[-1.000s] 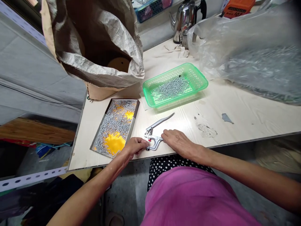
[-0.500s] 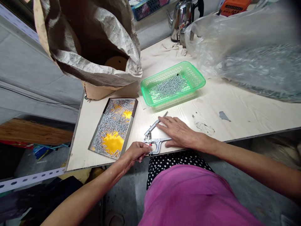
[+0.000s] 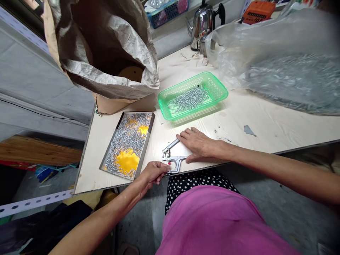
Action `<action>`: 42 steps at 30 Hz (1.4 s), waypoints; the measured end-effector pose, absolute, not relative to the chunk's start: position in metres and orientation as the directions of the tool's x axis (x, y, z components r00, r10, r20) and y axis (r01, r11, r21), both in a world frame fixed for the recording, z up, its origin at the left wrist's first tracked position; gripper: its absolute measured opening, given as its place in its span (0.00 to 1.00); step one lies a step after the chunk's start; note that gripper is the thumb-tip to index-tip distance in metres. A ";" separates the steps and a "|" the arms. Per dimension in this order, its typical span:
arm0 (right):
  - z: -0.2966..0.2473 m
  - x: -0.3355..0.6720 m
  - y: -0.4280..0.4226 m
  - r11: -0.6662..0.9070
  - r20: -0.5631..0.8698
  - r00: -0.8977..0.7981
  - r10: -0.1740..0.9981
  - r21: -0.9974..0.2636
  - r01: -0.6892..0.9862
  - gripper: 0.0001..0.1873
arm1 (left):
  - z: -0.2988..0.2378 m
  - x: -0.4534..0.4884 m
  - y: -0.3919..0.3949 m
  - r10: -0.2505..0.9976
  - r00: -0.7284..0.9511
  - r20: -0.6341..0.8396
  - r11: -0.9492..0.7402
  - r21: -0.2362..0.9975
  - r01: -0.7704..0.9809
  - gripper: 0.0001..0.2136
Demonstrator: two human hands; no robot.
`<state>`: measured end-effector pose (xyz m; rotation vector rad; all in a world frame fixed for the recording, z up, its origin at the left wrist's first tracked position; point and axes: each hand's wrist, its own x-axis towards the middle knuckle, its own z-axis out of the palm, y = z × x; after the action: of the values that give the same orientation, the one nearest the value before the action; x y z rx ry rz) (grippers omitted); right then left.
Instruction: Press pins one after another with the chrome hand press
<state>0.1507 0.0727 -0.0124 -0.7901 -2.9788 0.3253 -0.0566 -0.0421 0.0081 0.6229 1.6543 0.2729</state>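
A metal hand press tool [image 3: 172,158] lies near the table's front edge. My right hand [image 3: 197,143] rests over its two handles, fingers wrapped round them. My left hand [image 3: 153,173] is at the tool's jaw end, fingertips pinched together on something too small to name. To the left lies a flat metal tray [image 3: 126,145] with a yellow bottom, strewn with small silver pieces. Behind the tool stands a green plastic basket [image 3: 191,95] holding more silver pieces.
A big paper-and-woven sack [image 3: 106,53] stands open at the back left. A large clear plastic bag [image 3: 281,60] of metal pieces fills the right. A steel kettle [image 3: 202,24] and an orange box [image 3: 256,7] sit behind. The table edge [image 3: 119,186] runs just before my lap.
My right hand moved from the tool's lower handle up onto both handles and closed over them. My left hand stayed pinched at the jaw.
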 end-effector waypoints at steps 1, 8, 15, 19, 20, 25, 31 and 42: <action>-0.012 0.151 0.072 0.844 -0.020 -0.867 0.498 -0.220 0.489 0.47 | 0.008 -0.056 -0.042 0.542 -0.071 -0.837 0.823 0.513 0.244 0.24; 0.000 0.151 0.064 0.803 -0.119 -0.849 0.515 -0.279 0.526 0.27 | 0.012 -0.056 -0.041 0.542 -0.107 -0.834 0.790 0.462 0.402 0.17; -0.001 0.152 0.055 0.777 -0.058 -0.835 0.547 -0.336 0.532 0.22 | 0.027 -0.034 -0.035 0.974 0.051 -0.222 0.027 0.334 0.942 0.13; -0.006 0.155 0.056 0.772 -0.045 -0.835 0.548 -0.357 0.526 0.28 | 0.009 -0.023 -0.014 0.932 0.330 -0.150 -0.278 0.287 0.917 0.30; -0.007 0.157 0.057 0.771 -0.046 -0.834 0.551 -0.356 0.529 0.30 | 0.006 -0.023 -0.009 0.916 0.368 -0.161 -0.313 0.288 0.905 0.32; -0.004 0.172 0.053 0.747 -0.091 -0.782 0.616 -0.247 0.617 0.34 | 0.005 -0.021 0.003 0.883 0.412 -0.225 -0.366 0.221 0.904 0.33; -0.007 0.175 0.031 0.782 -0.039 -0.804 0.594 -0.207 0.588 0.08 | 0.009 -0.013 0.001 0.851 0.451 -0.269 -0.425 0.151 0.892 0.19; -0.011 0.187 0.046 0.730 0.033 -0.753 0.657 -0.278 0.624 0.18 | 0.012 -0.007 0.010 0.900 0.382 -0.210 -0.360 0.137 0.923 0.23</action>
<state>0.1873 0.0459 -0.0113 -1.0420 -2.8006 0.3801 -0.0072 0.0095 0.0116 2.4101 1.6217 -0.1446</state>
